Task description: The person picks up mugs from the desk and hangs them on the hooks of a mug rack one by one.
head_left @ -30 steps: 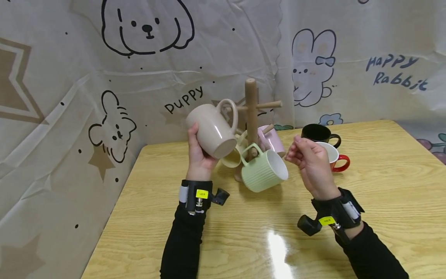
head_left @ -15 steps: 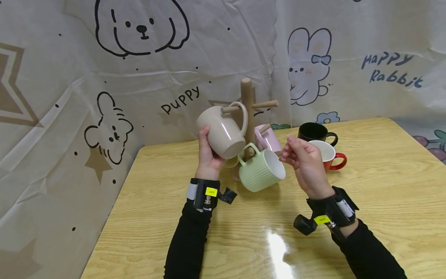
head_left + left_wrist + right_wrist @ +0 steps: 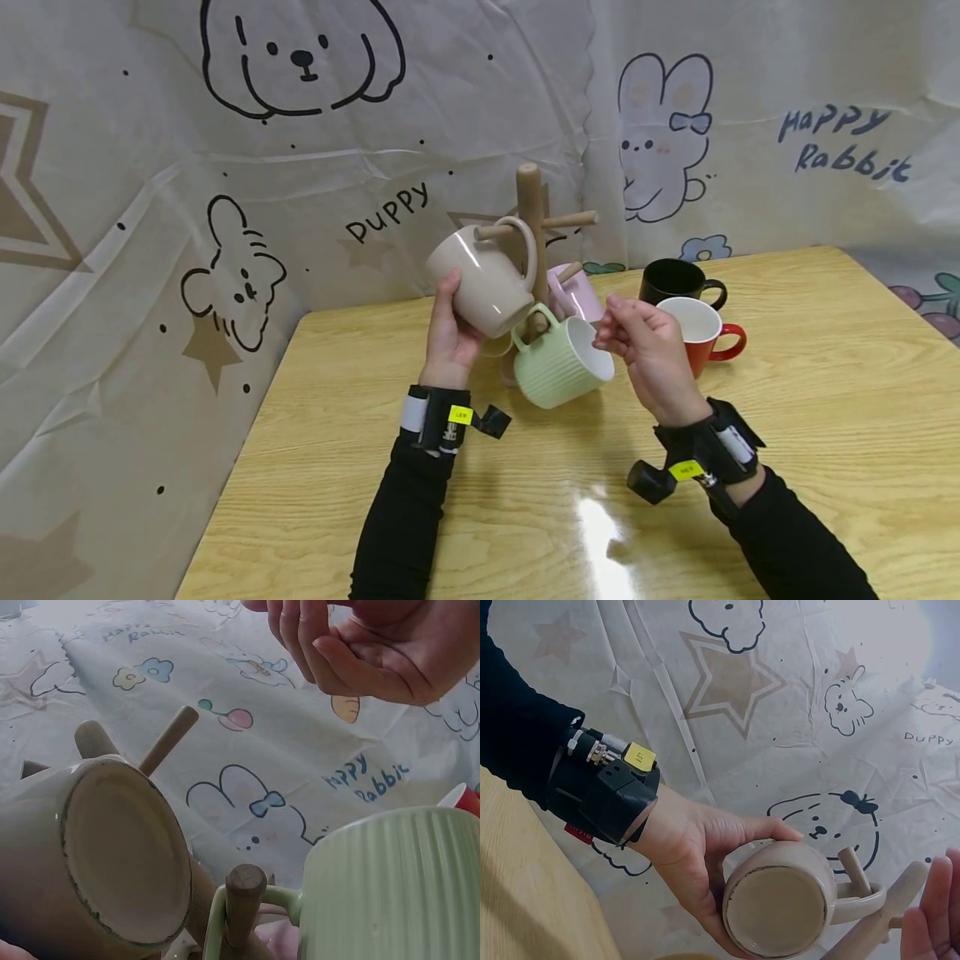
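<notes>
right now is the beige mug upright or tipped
Tipped: the left hand holds the beige mug at a slant, its base showing at lower right in the head view.

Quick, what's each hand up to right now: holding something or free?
Left hand: holding the beige mug.
Right hand: open, fingers loosely curled, holding nothing.

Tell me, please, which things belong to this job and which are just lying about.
In the job, it seems: beige mug, left hand gripping it, wooden rack.
Seemingly just there: green mug, pink mug, both hanging; black mug, red mug, both on the table.
</notes>
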Demonstrator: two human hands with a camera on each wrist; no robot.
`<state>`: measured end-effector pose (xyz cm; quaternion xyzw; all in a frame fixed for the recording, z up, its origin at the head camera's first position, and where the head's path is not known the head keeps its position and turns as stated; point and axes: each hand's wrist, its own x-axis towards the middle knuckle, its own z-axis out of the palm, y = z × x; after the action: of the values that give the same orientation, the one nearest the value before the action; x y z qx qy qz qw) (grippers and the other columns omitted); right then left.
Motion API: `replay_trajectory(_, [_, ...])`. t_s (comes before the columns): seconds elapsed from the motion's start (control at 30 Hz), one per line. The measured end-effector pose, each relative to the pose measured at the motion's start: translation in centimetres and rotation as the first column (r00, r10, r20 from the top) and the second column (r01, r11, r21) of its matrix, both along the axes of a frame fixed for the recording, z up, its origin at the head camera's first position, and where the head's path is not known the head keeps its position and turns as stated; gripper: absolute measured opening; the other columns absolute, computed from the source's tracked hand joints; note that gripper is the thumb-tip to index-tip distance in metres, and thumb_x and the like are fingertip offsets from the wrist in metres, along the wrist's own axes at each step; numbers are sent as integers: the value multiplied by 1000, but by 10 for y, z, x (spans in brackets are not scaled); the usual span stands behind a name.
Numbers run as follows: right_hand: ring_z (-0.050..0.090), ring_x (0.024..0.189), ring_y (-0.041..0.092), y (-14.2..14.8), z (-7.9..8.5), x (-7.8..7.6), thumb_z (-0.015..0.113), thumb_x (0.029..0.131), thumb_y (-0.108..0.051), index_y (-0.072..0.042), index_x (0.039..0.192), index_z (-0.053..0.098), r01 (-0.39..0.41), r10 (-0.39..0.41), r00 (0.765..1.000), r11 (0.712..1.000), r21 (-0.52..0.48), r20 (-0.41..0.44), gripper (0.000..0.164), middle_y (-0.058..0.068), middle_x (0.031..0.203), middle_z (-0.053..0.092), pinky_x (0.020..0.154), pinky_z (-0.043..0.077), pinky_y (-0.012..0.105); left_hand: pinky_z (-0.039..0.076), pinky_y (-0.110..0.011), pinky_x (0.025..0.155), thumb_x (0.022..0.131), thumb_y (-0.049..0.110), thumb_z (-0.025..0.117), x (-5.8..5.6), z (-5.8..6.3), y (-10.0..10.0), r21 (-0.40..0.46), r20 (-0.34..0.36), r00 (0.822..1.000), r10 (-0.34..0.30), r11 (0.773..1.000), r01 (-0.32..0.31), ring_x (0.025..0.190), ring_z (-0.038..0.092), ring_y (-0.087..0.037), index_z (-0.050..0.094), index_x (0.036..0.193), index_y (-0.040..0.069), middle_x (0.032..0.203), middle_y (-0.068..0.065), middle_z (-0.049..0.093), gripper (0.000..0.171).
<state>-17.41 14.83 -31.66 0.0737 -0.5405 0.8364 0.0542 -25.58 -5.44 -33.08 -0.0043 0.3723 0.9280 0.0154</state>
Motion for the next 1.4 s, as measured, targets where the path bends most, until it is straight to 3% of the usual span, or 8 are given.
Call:
replay_trajectory(0.3, [57, 62, 5, 1, -3, -2, 51, 94, -22, -19, 75, 66, -9, 9, 1000, 1000, 21, 12, 25, -6, 68, 59, 65, 52, 16, 33, -38, 98, 33, 49, 88, -1, -3, 0, -2, -7, 1000, -6, 1000, 6, 112, 45, -23, 33, 136, 17, 123, -8, 44, 121])
replay_trajectory(0.57, [57, 62, 5, 1, -1, 0, 51, 95, -22, -19, 74, 66, -3, 2, 1000, 999, 33, 18, 26, -6, 68, 59, 66, 52, 16, 29, -37, 107, 45, 42, 87, -3, -4, 2, 52, 40, 999, 8, 999, -10, 119, 41, -26, 33, 137, 14, 129, -14, 40, 110])
replay_trajectory(0.8, [57, 63, 5, 0, -2, -1, 50, 95, -22, -19, 76, 66, -11, 11, 1000, 999, 30, 17, 25, -6, 69, 59, 66, 52, 16, 27, -37, 109, 70, 40, 74, -4, -4, 2, 70, 50, 998, -35, 997, 32, 123, 38, -25, 28, 139, 18, 135, -12, 36, 86])
replay_trajectory(1.0, [58, 63, 4, -1, -4, -2, 51, 94, -23, -20, 77, 67, -15, 14, 1000, 999, 40, 20, 24, -6, 69, 59, 66, 52, 16, 30, -36, 108, 88, 38, 55, -2, -2, -1, 22, 124, 992, -15, 1000, 12, 124, 39, -24, 28, 139, 15, 137, -13, 38, 62])
replay_trajectory(1.13, [58, 63, 4, -1, -5, -4, 52, 94, -23, -20, 77, 67, -22, 21, 1000, 999, 43, 10, 23, -6, 69, 59, 66, 52, 16, 35, -32, 103, 91, 38, 51, 0, 0, -2, -25, 145, 989, -12, 1000, 15, 119, 43, -22, 29, 139, 11, 136, -14, 40, 59])
replay_trajectory(1.4, [58, 63, 4, 1, -5, -4, 52, 94, -23, -19, 77, 67, -29, 28, 1000, 999, 40, 12, 22, -6, 69, 59, 66, 52, 15, 38, -28, 94, 90, 37, 53, 0, 1, -4, -27, 150, 988, -25, 999, 29, 113, 46, -20, 31, 138, 10, 128, -11, 45, 59])
